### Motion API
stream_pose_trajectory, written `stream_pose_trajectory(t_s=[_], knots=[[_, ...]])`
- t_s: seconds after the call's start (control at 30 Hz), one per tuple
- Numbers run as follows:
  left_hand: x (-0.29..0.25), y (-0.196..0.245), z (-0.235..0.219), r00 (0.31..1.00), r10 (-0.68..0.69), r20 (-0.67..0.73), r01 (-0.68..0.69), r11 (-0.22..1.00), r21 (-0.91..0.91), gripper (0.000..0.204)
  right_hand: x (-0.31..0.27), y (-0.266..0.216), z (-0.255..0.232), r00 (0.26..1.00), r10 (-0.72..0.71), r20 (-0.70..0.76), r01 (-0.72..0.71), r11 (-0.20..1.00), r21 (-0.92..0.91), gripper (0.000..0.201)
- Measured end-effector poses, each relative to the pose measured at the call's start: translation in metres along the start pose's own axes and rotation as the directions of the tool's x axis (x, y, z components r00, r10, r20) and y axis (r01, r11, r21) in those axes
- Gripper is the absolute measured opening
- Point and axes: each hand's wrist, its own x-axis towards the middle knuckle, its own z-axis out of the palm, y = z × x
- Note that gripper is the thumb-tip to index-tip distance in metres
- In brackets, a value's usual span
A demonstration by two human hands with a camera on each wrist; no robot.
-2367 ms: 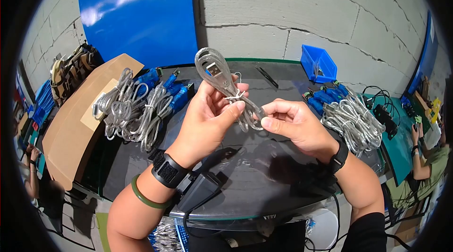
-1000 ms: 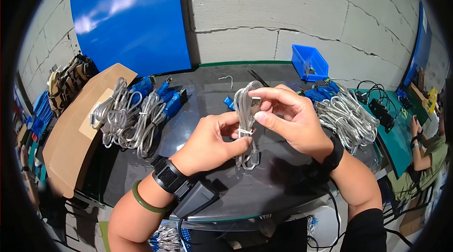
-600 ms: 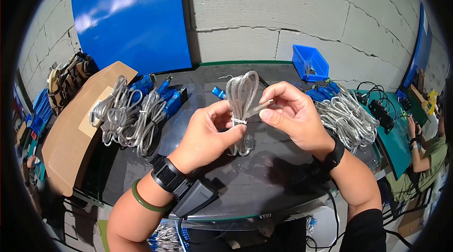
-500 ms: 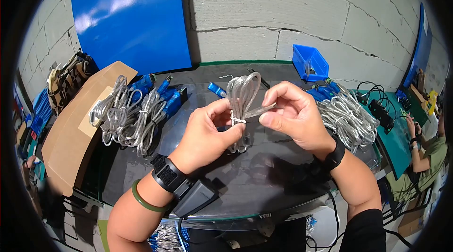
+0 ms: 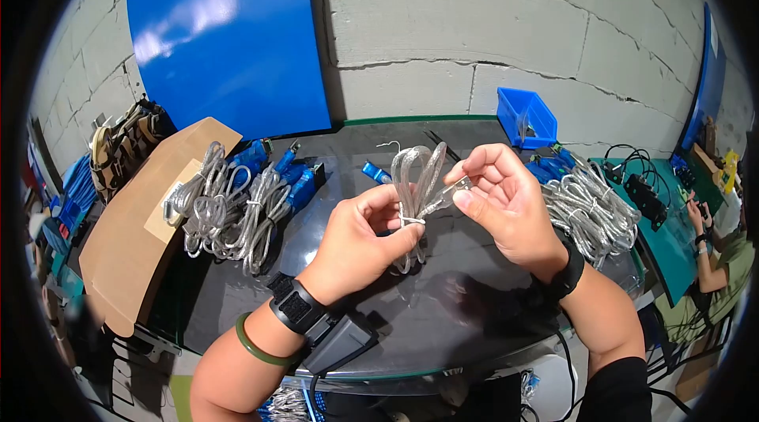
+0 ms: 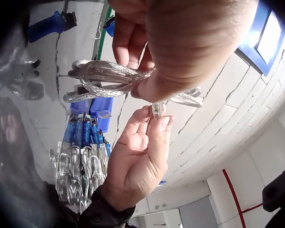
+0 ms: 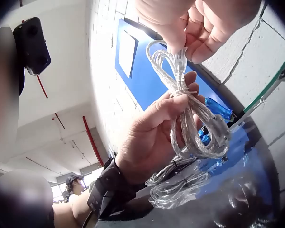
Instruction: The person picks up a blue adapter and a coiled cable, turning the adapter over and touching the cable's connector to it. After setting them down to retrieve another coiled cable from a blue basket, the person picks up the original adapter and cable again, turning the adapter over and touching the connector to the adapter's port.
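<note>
My left hand grips a coiled clear-silver USB cable at its middle, thumb beside the white tie that binds it. The loops fan out above the tie, and the shorter ends hang below, over the table. My right hand pinches the cable's USB plug between thumb and fingertips, angled away from the loops. In the left wrist view the plug's clear housing shows between the right fingertips. A blue connector lies on the table behind the left hand.
Tied cable bundles with blue connectors lie left and right on the dark table. A brown cardboard box stands left. At the back are a blue bin, black tweezers and a bent white wire.
Earlier the plug lay inside the loops and the right hand held the coil's lower end. The right hand has since taken the plug and drawn it out to the right.
</note>
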Motion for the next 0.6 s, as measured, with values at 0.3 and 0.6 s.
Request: stream_pose_trajectory(t_s=[0.3, 0.6], knots=[[-0.0002, 0.0022, 0.0006, 1.000, -0.010, -0.017, 0.010, 1.000, -0.012, 0.037, -0.0006, 0.0005, 0.0018, 0.999, -0.034, 0.010, 0.034, 0.999, 0.017, 0.029], [-0.0008, 0.0007, 0.0016, 0.999, 0.013, -0.041, -0.014, 0.999, -0.034, 0.039, -0.0011, 0.0015, 0.0009, 0.998, -0.057, 0.024, 0.056, 0.998, 0.023, 0.028]])
